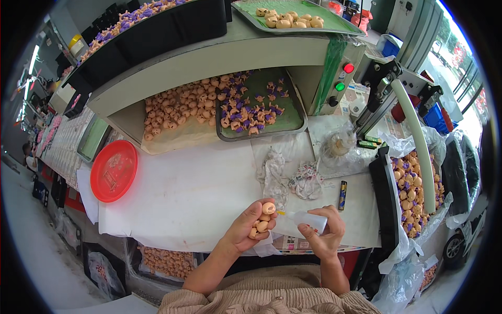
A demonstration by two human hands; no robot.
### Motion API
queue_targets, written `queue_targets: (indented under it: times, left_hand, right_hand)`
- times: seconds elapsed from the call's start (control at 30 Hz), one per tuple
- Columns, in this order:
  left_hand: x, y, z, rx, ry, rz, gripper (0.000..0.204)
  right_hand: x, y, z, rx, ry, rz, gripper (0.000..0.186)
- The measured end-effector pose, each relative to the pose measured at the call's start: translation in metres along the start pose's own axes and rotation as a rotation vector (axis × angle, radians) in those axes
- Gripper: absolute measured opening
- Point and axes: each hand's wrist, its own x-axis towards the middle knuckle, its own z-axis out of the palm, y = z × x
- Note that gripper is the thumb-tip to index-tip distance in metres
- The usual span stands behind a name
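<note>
My left hand (pixel 241 228) is closed around several small peach-coloured doll heads (pixel 262 226), stacked one above another along the fingers. The topmost has an opening facing up. A translucent white squeeze bottle (pixel 309 221) lies sideways in my right hand (pixel 329 233), gripped between thumb and fingers. Its thin yellow nozzle (pixel 281 212) points left and sits right beside the top head; whether it touches cannot be made out. Both hands are above the near edge of the white-covered table (pixel 193 193).
A red round plastic lid (pixel 114 170) is at left. Under the shelf are heaped doll heads (pixel 180 107) and a tray (pixel 222 137) of purple-clad doll bodies. Crumpled rags (pixel 306 180), a lighter (pixel 342 195) and a press lever (pixel 418 141) are at right, beside a full bin (pixel 381 193).
</note>
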Motion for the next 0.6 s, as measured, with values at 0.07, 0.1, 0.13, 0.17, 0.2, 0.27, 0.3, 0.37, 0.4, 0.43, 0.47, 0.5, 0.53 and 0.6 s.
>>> queue_targets:
  times: [0.07,0.1,0.13,0.17,0.2,0.27,0.3,0.37,0.4,0.43,0.47,0.5,0.53,0.6]
  left_hand:
    - [0.0005,-0.0002,0.0001,0.004,0.0,0.003,0.039]
    - [0.0008,-0.0001,-0.0001,0.003,0.0,0.001,0.039]
    - [0.0012,0.0002,-0.0005,0.005,-0.003,0.0,0.04]
    - [0.0015,0.0003,-0.0008,0.006,-0.007,-0.001,0.04]
    - [0.0016,0.0004,-0.001,0.005,-0.007,-0.002,0.04]
    - [0.0013,0.0006,-0.0018,0.003,-0.004,-0.006,0.04]
    - [0.0013,0.001,-0.0018,0.003,-0.003,-0.006,0.04]
    - [0.0017,0.002,-0.0013,-0.003,-0.004,-0.013,0.04]
    - [0.002,0.0019,-0.0014,-0.004,-0.005,-0.014,0.04]
    - [0.0022,0.0018,-0.0018,-0.007,-0.01,-0.015,0.039]
    - [0.0023,0.0018,-0.0021,-0.011,-0.016,-0.015,0.039]
    - [0.0022,0.0019,-0.0023,-0.011,-0.016,-0.016,0.039]
    - [0.0023,0.0021,-0.0021,-0.009,-0.014,-0.019,0.04]
    - [0.0025,0.002,-0.0024,-0.007,-0.012,-0.023,0.04]
  right_hand:
    - [0.0004,-0.0002,0.0001,-0.007,-0.017,-0.015,0.031]
    - [0.0008,0.0001,0.0004,-0.008,-0.017,-0.014,0.031]
    - [0.0012,0.0006,0.0011,-0.005,-0.016,-0.022,0.031]
    - [0.0015,0.0011,0.0017,-0.002,-0.015,-0.029,0.031]
    - [0.0017,0.0018,0.0014,-0.002,-0.015,-0.029,0.031]
    - [0.0022,0.0042,0.0004,-0.023,-0.029,-0.05,0.03]
    - [0.0025,0.0051,0.0003,-0.022,-0.029,-0.05,0.03]
    - [0.003,0.0062,-0.0002,-0.03,-0.019,-0.056,0.03]
    - [0.0028,0.0062,-0.0001,-0.032,-0.018,-0.055,0.03]
    - [0.0023,0.0062,0.0005,-0.024,-0.003,-0.014,0.032]
    - [0.002,0.0061,0.001,-0.016,0.011,0.028,0.035]
    - [0.002,0.0062,0.0012,-0.017,0.011,0.028,0.035]
    - [0.0022,0.006,0.0012,-0.014,0.011,0.034,0.035]
    - [0.0023,0.0063,0.0012,-0.011,0.011,0.04,0.035]
